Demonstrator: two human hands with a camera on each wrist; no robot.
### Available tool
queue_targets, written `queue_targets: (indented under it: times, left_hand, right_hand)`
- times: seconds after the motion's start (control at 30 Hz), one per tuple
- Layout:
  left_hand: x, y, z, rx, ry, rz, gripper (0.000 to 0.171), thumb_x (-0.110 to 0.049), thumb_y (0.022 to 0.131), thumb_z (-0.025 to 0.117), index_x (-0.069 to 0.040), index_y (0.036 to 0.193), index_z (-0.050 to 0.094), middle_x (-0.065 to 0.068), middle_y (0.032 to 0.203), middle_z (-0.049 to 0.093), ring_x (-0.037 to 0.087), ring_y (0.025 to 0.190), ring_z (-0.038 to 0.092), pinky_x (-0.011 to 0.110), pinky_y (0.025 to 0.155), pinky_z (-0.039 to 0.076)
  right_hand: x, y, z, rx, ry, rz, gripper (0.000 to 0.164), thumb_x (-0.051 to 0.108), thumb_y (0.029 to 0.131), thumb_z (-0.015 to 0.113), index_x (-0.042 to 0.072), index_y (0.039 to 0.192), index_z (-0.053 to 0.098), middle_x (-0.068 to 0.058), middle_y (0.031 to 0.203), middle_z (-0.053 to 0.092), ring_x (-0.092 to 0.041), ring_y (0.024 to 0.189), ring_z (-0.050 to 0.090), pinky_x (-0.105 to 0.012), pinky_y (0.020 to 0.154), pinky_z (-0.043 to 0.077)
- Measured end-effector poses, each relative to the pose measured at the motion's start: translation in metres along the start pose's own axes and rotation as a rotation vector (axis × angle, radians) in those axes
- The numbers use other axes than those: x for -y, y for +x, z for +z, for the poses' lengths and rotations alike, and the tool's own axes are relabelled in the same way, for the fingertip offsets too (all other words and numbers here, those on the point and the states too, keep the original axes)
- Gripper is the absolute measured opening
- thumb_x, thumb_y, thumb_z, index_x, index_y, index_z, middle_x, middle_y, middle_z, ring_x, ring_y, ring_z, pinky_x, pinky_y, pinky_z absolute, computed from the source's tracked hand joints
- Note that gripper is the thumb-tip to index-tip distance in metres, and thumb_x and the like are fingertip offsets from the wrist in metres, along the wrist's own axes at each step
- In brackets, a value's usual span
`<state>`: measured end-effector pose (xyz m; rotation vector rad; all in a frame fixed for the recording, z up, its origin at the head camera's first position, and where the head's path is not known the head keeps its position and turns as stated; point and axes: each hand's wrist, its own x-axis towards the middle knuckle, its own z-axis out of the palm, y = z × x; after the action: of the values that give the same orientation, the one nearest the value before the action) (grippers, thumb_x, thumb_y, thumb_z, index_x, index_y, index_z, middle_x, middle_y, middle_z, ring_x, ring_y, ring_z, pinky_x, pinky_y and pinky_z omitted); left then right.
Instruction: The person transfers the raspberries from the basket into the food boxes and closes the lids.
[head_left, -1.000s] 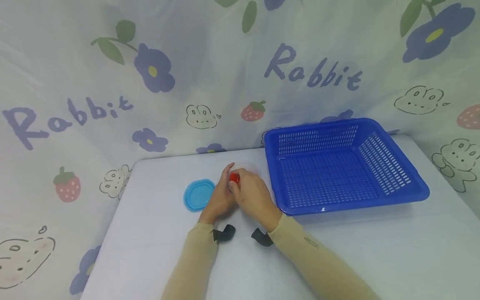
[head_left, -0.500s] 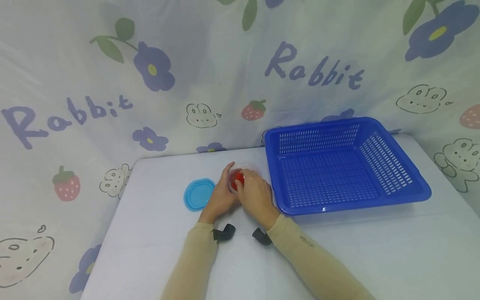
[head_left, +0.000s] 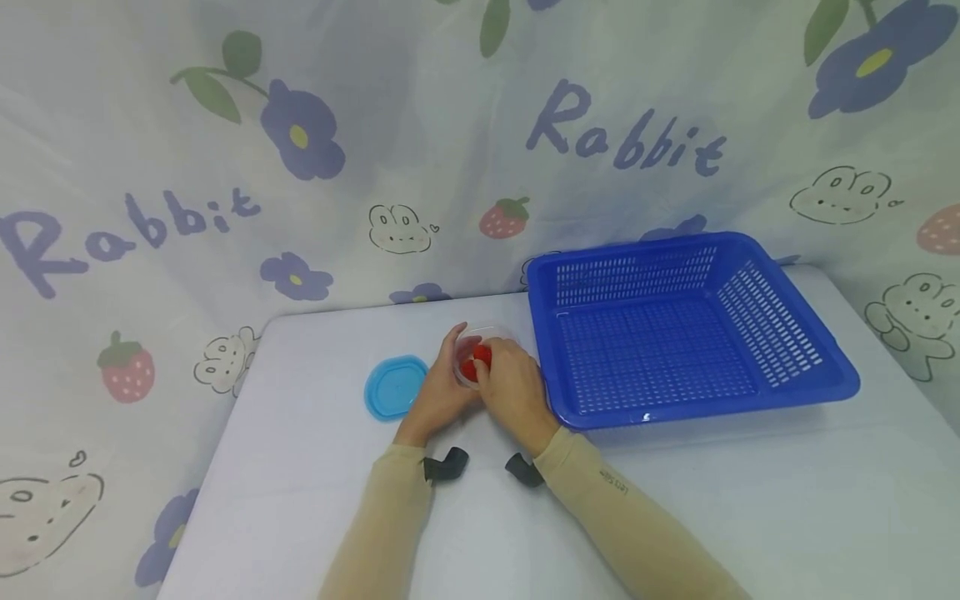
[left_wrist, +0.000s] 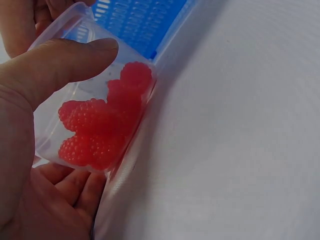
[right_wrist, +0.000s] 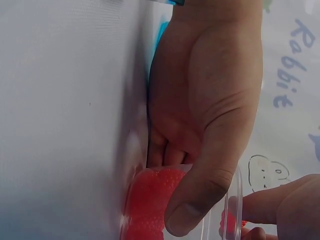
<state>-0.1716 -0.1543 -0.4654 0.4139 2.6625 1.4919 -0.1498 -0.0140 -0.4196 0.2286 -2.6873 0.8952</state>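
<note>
My left hand [head_left: 441, 396] grips a clear plastic tub [left_wrist: 92, 89], thumb along one side and fingers round the other. Through its wall in the left wrist view, several red raspberries [left_wrist: 95, 117] show bunched at the bottom. At the tub's mouth, my right hand [head_left: 513, 392] pinches a raspberry [head_left: 482, 355] between thumb and fingers; part of that berry is covered by the fingers. In the right wrist view, the right hand [right_wrist: 302, 207] comes in beside the tub's rim. A light blue lid [head_left: 393, 389] lies flat on the table, just left of the left hand.
A large blue plastic basket [head_left: 645, 421] with slotted sides stands right of the tub, close to the right hand. The white table [head_left: 300, 467] runs back to a patterned curtain [head_left: 420, 125]. Dark wrist camera mounts [head_left: 448, 465] stick out between the forearms.
My right hand has shifted slightly right over the tub, uncovering more of its mouth, and the pinched raspberry has moved right with it. The left hand stays around the tub.
</note>
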Motion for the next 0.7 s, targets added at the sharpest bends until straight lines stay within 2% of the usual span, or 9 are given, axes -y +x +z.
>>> queue_targets:
  times: [0.17, 0.27, 0.7]
  left_hand:
    - [-0.0009, -0.0003, 0.0007, -0.002, 0.012, -0.018, 0.099, -0.029, 0.070, 0.079, -0.039, 0.144, 0.014, -0.010, 0.140, 0.042, 0.012, 0.130, 0.038, 0.046, 0.104, 0.033]
    - [-0.0005, -0.0006, 0.0007, -0.005, 0.016, -0.024, 0.099, -0.030, 0.070, 0.079, -0.041, 0.143, 0.014, -0.009, 0.140, 0.041, 0.013, 0.130, 0.038, 0.047, 0.103, 0.035]
    - [-0.0008, 0.0007, -0.0004, 0.009, -0.007, -0.021, 0.098, -0.029, 0.072, 0.078, -0.032, 0.146, 0.015, -0.010, 0.140, 0.041, 0.013, 0.130, 0.037, 0.048, 0.104, 0.032]
  right_hand:
    - [-0.0008, 0.0008, 0.0001, 0.011, 0.004, 0.013, 0.025, 0.019, 0.084, 0.067, 0.002, 0.103, 0.065, -0.010, 0.092, 0.066, -0.025, 0.081, 0.065, -0.037, 0.075, 0.054]
    - [-0.0006, 0.0010, 0.0007, 0.019, 0.008, 0.022, 0.027, 0.019, 0.084, 0.067, 0.002, 0.104, 0.065, -0.010, 0.093, 0.066, -0.025, 0.082, 0.065, -0.037, 0.076, 0.054]
    - [0.0004, 0.0009, -0.0020, 0.042, 0.015, 0.025, 0.026, 0.021, 0.085, 0.065, 0.003, 0.104, 0.065, -0.010, 0.092, 0.065, -0.026, 0.081, 0.064, -0.038, 0.075, 0.054]
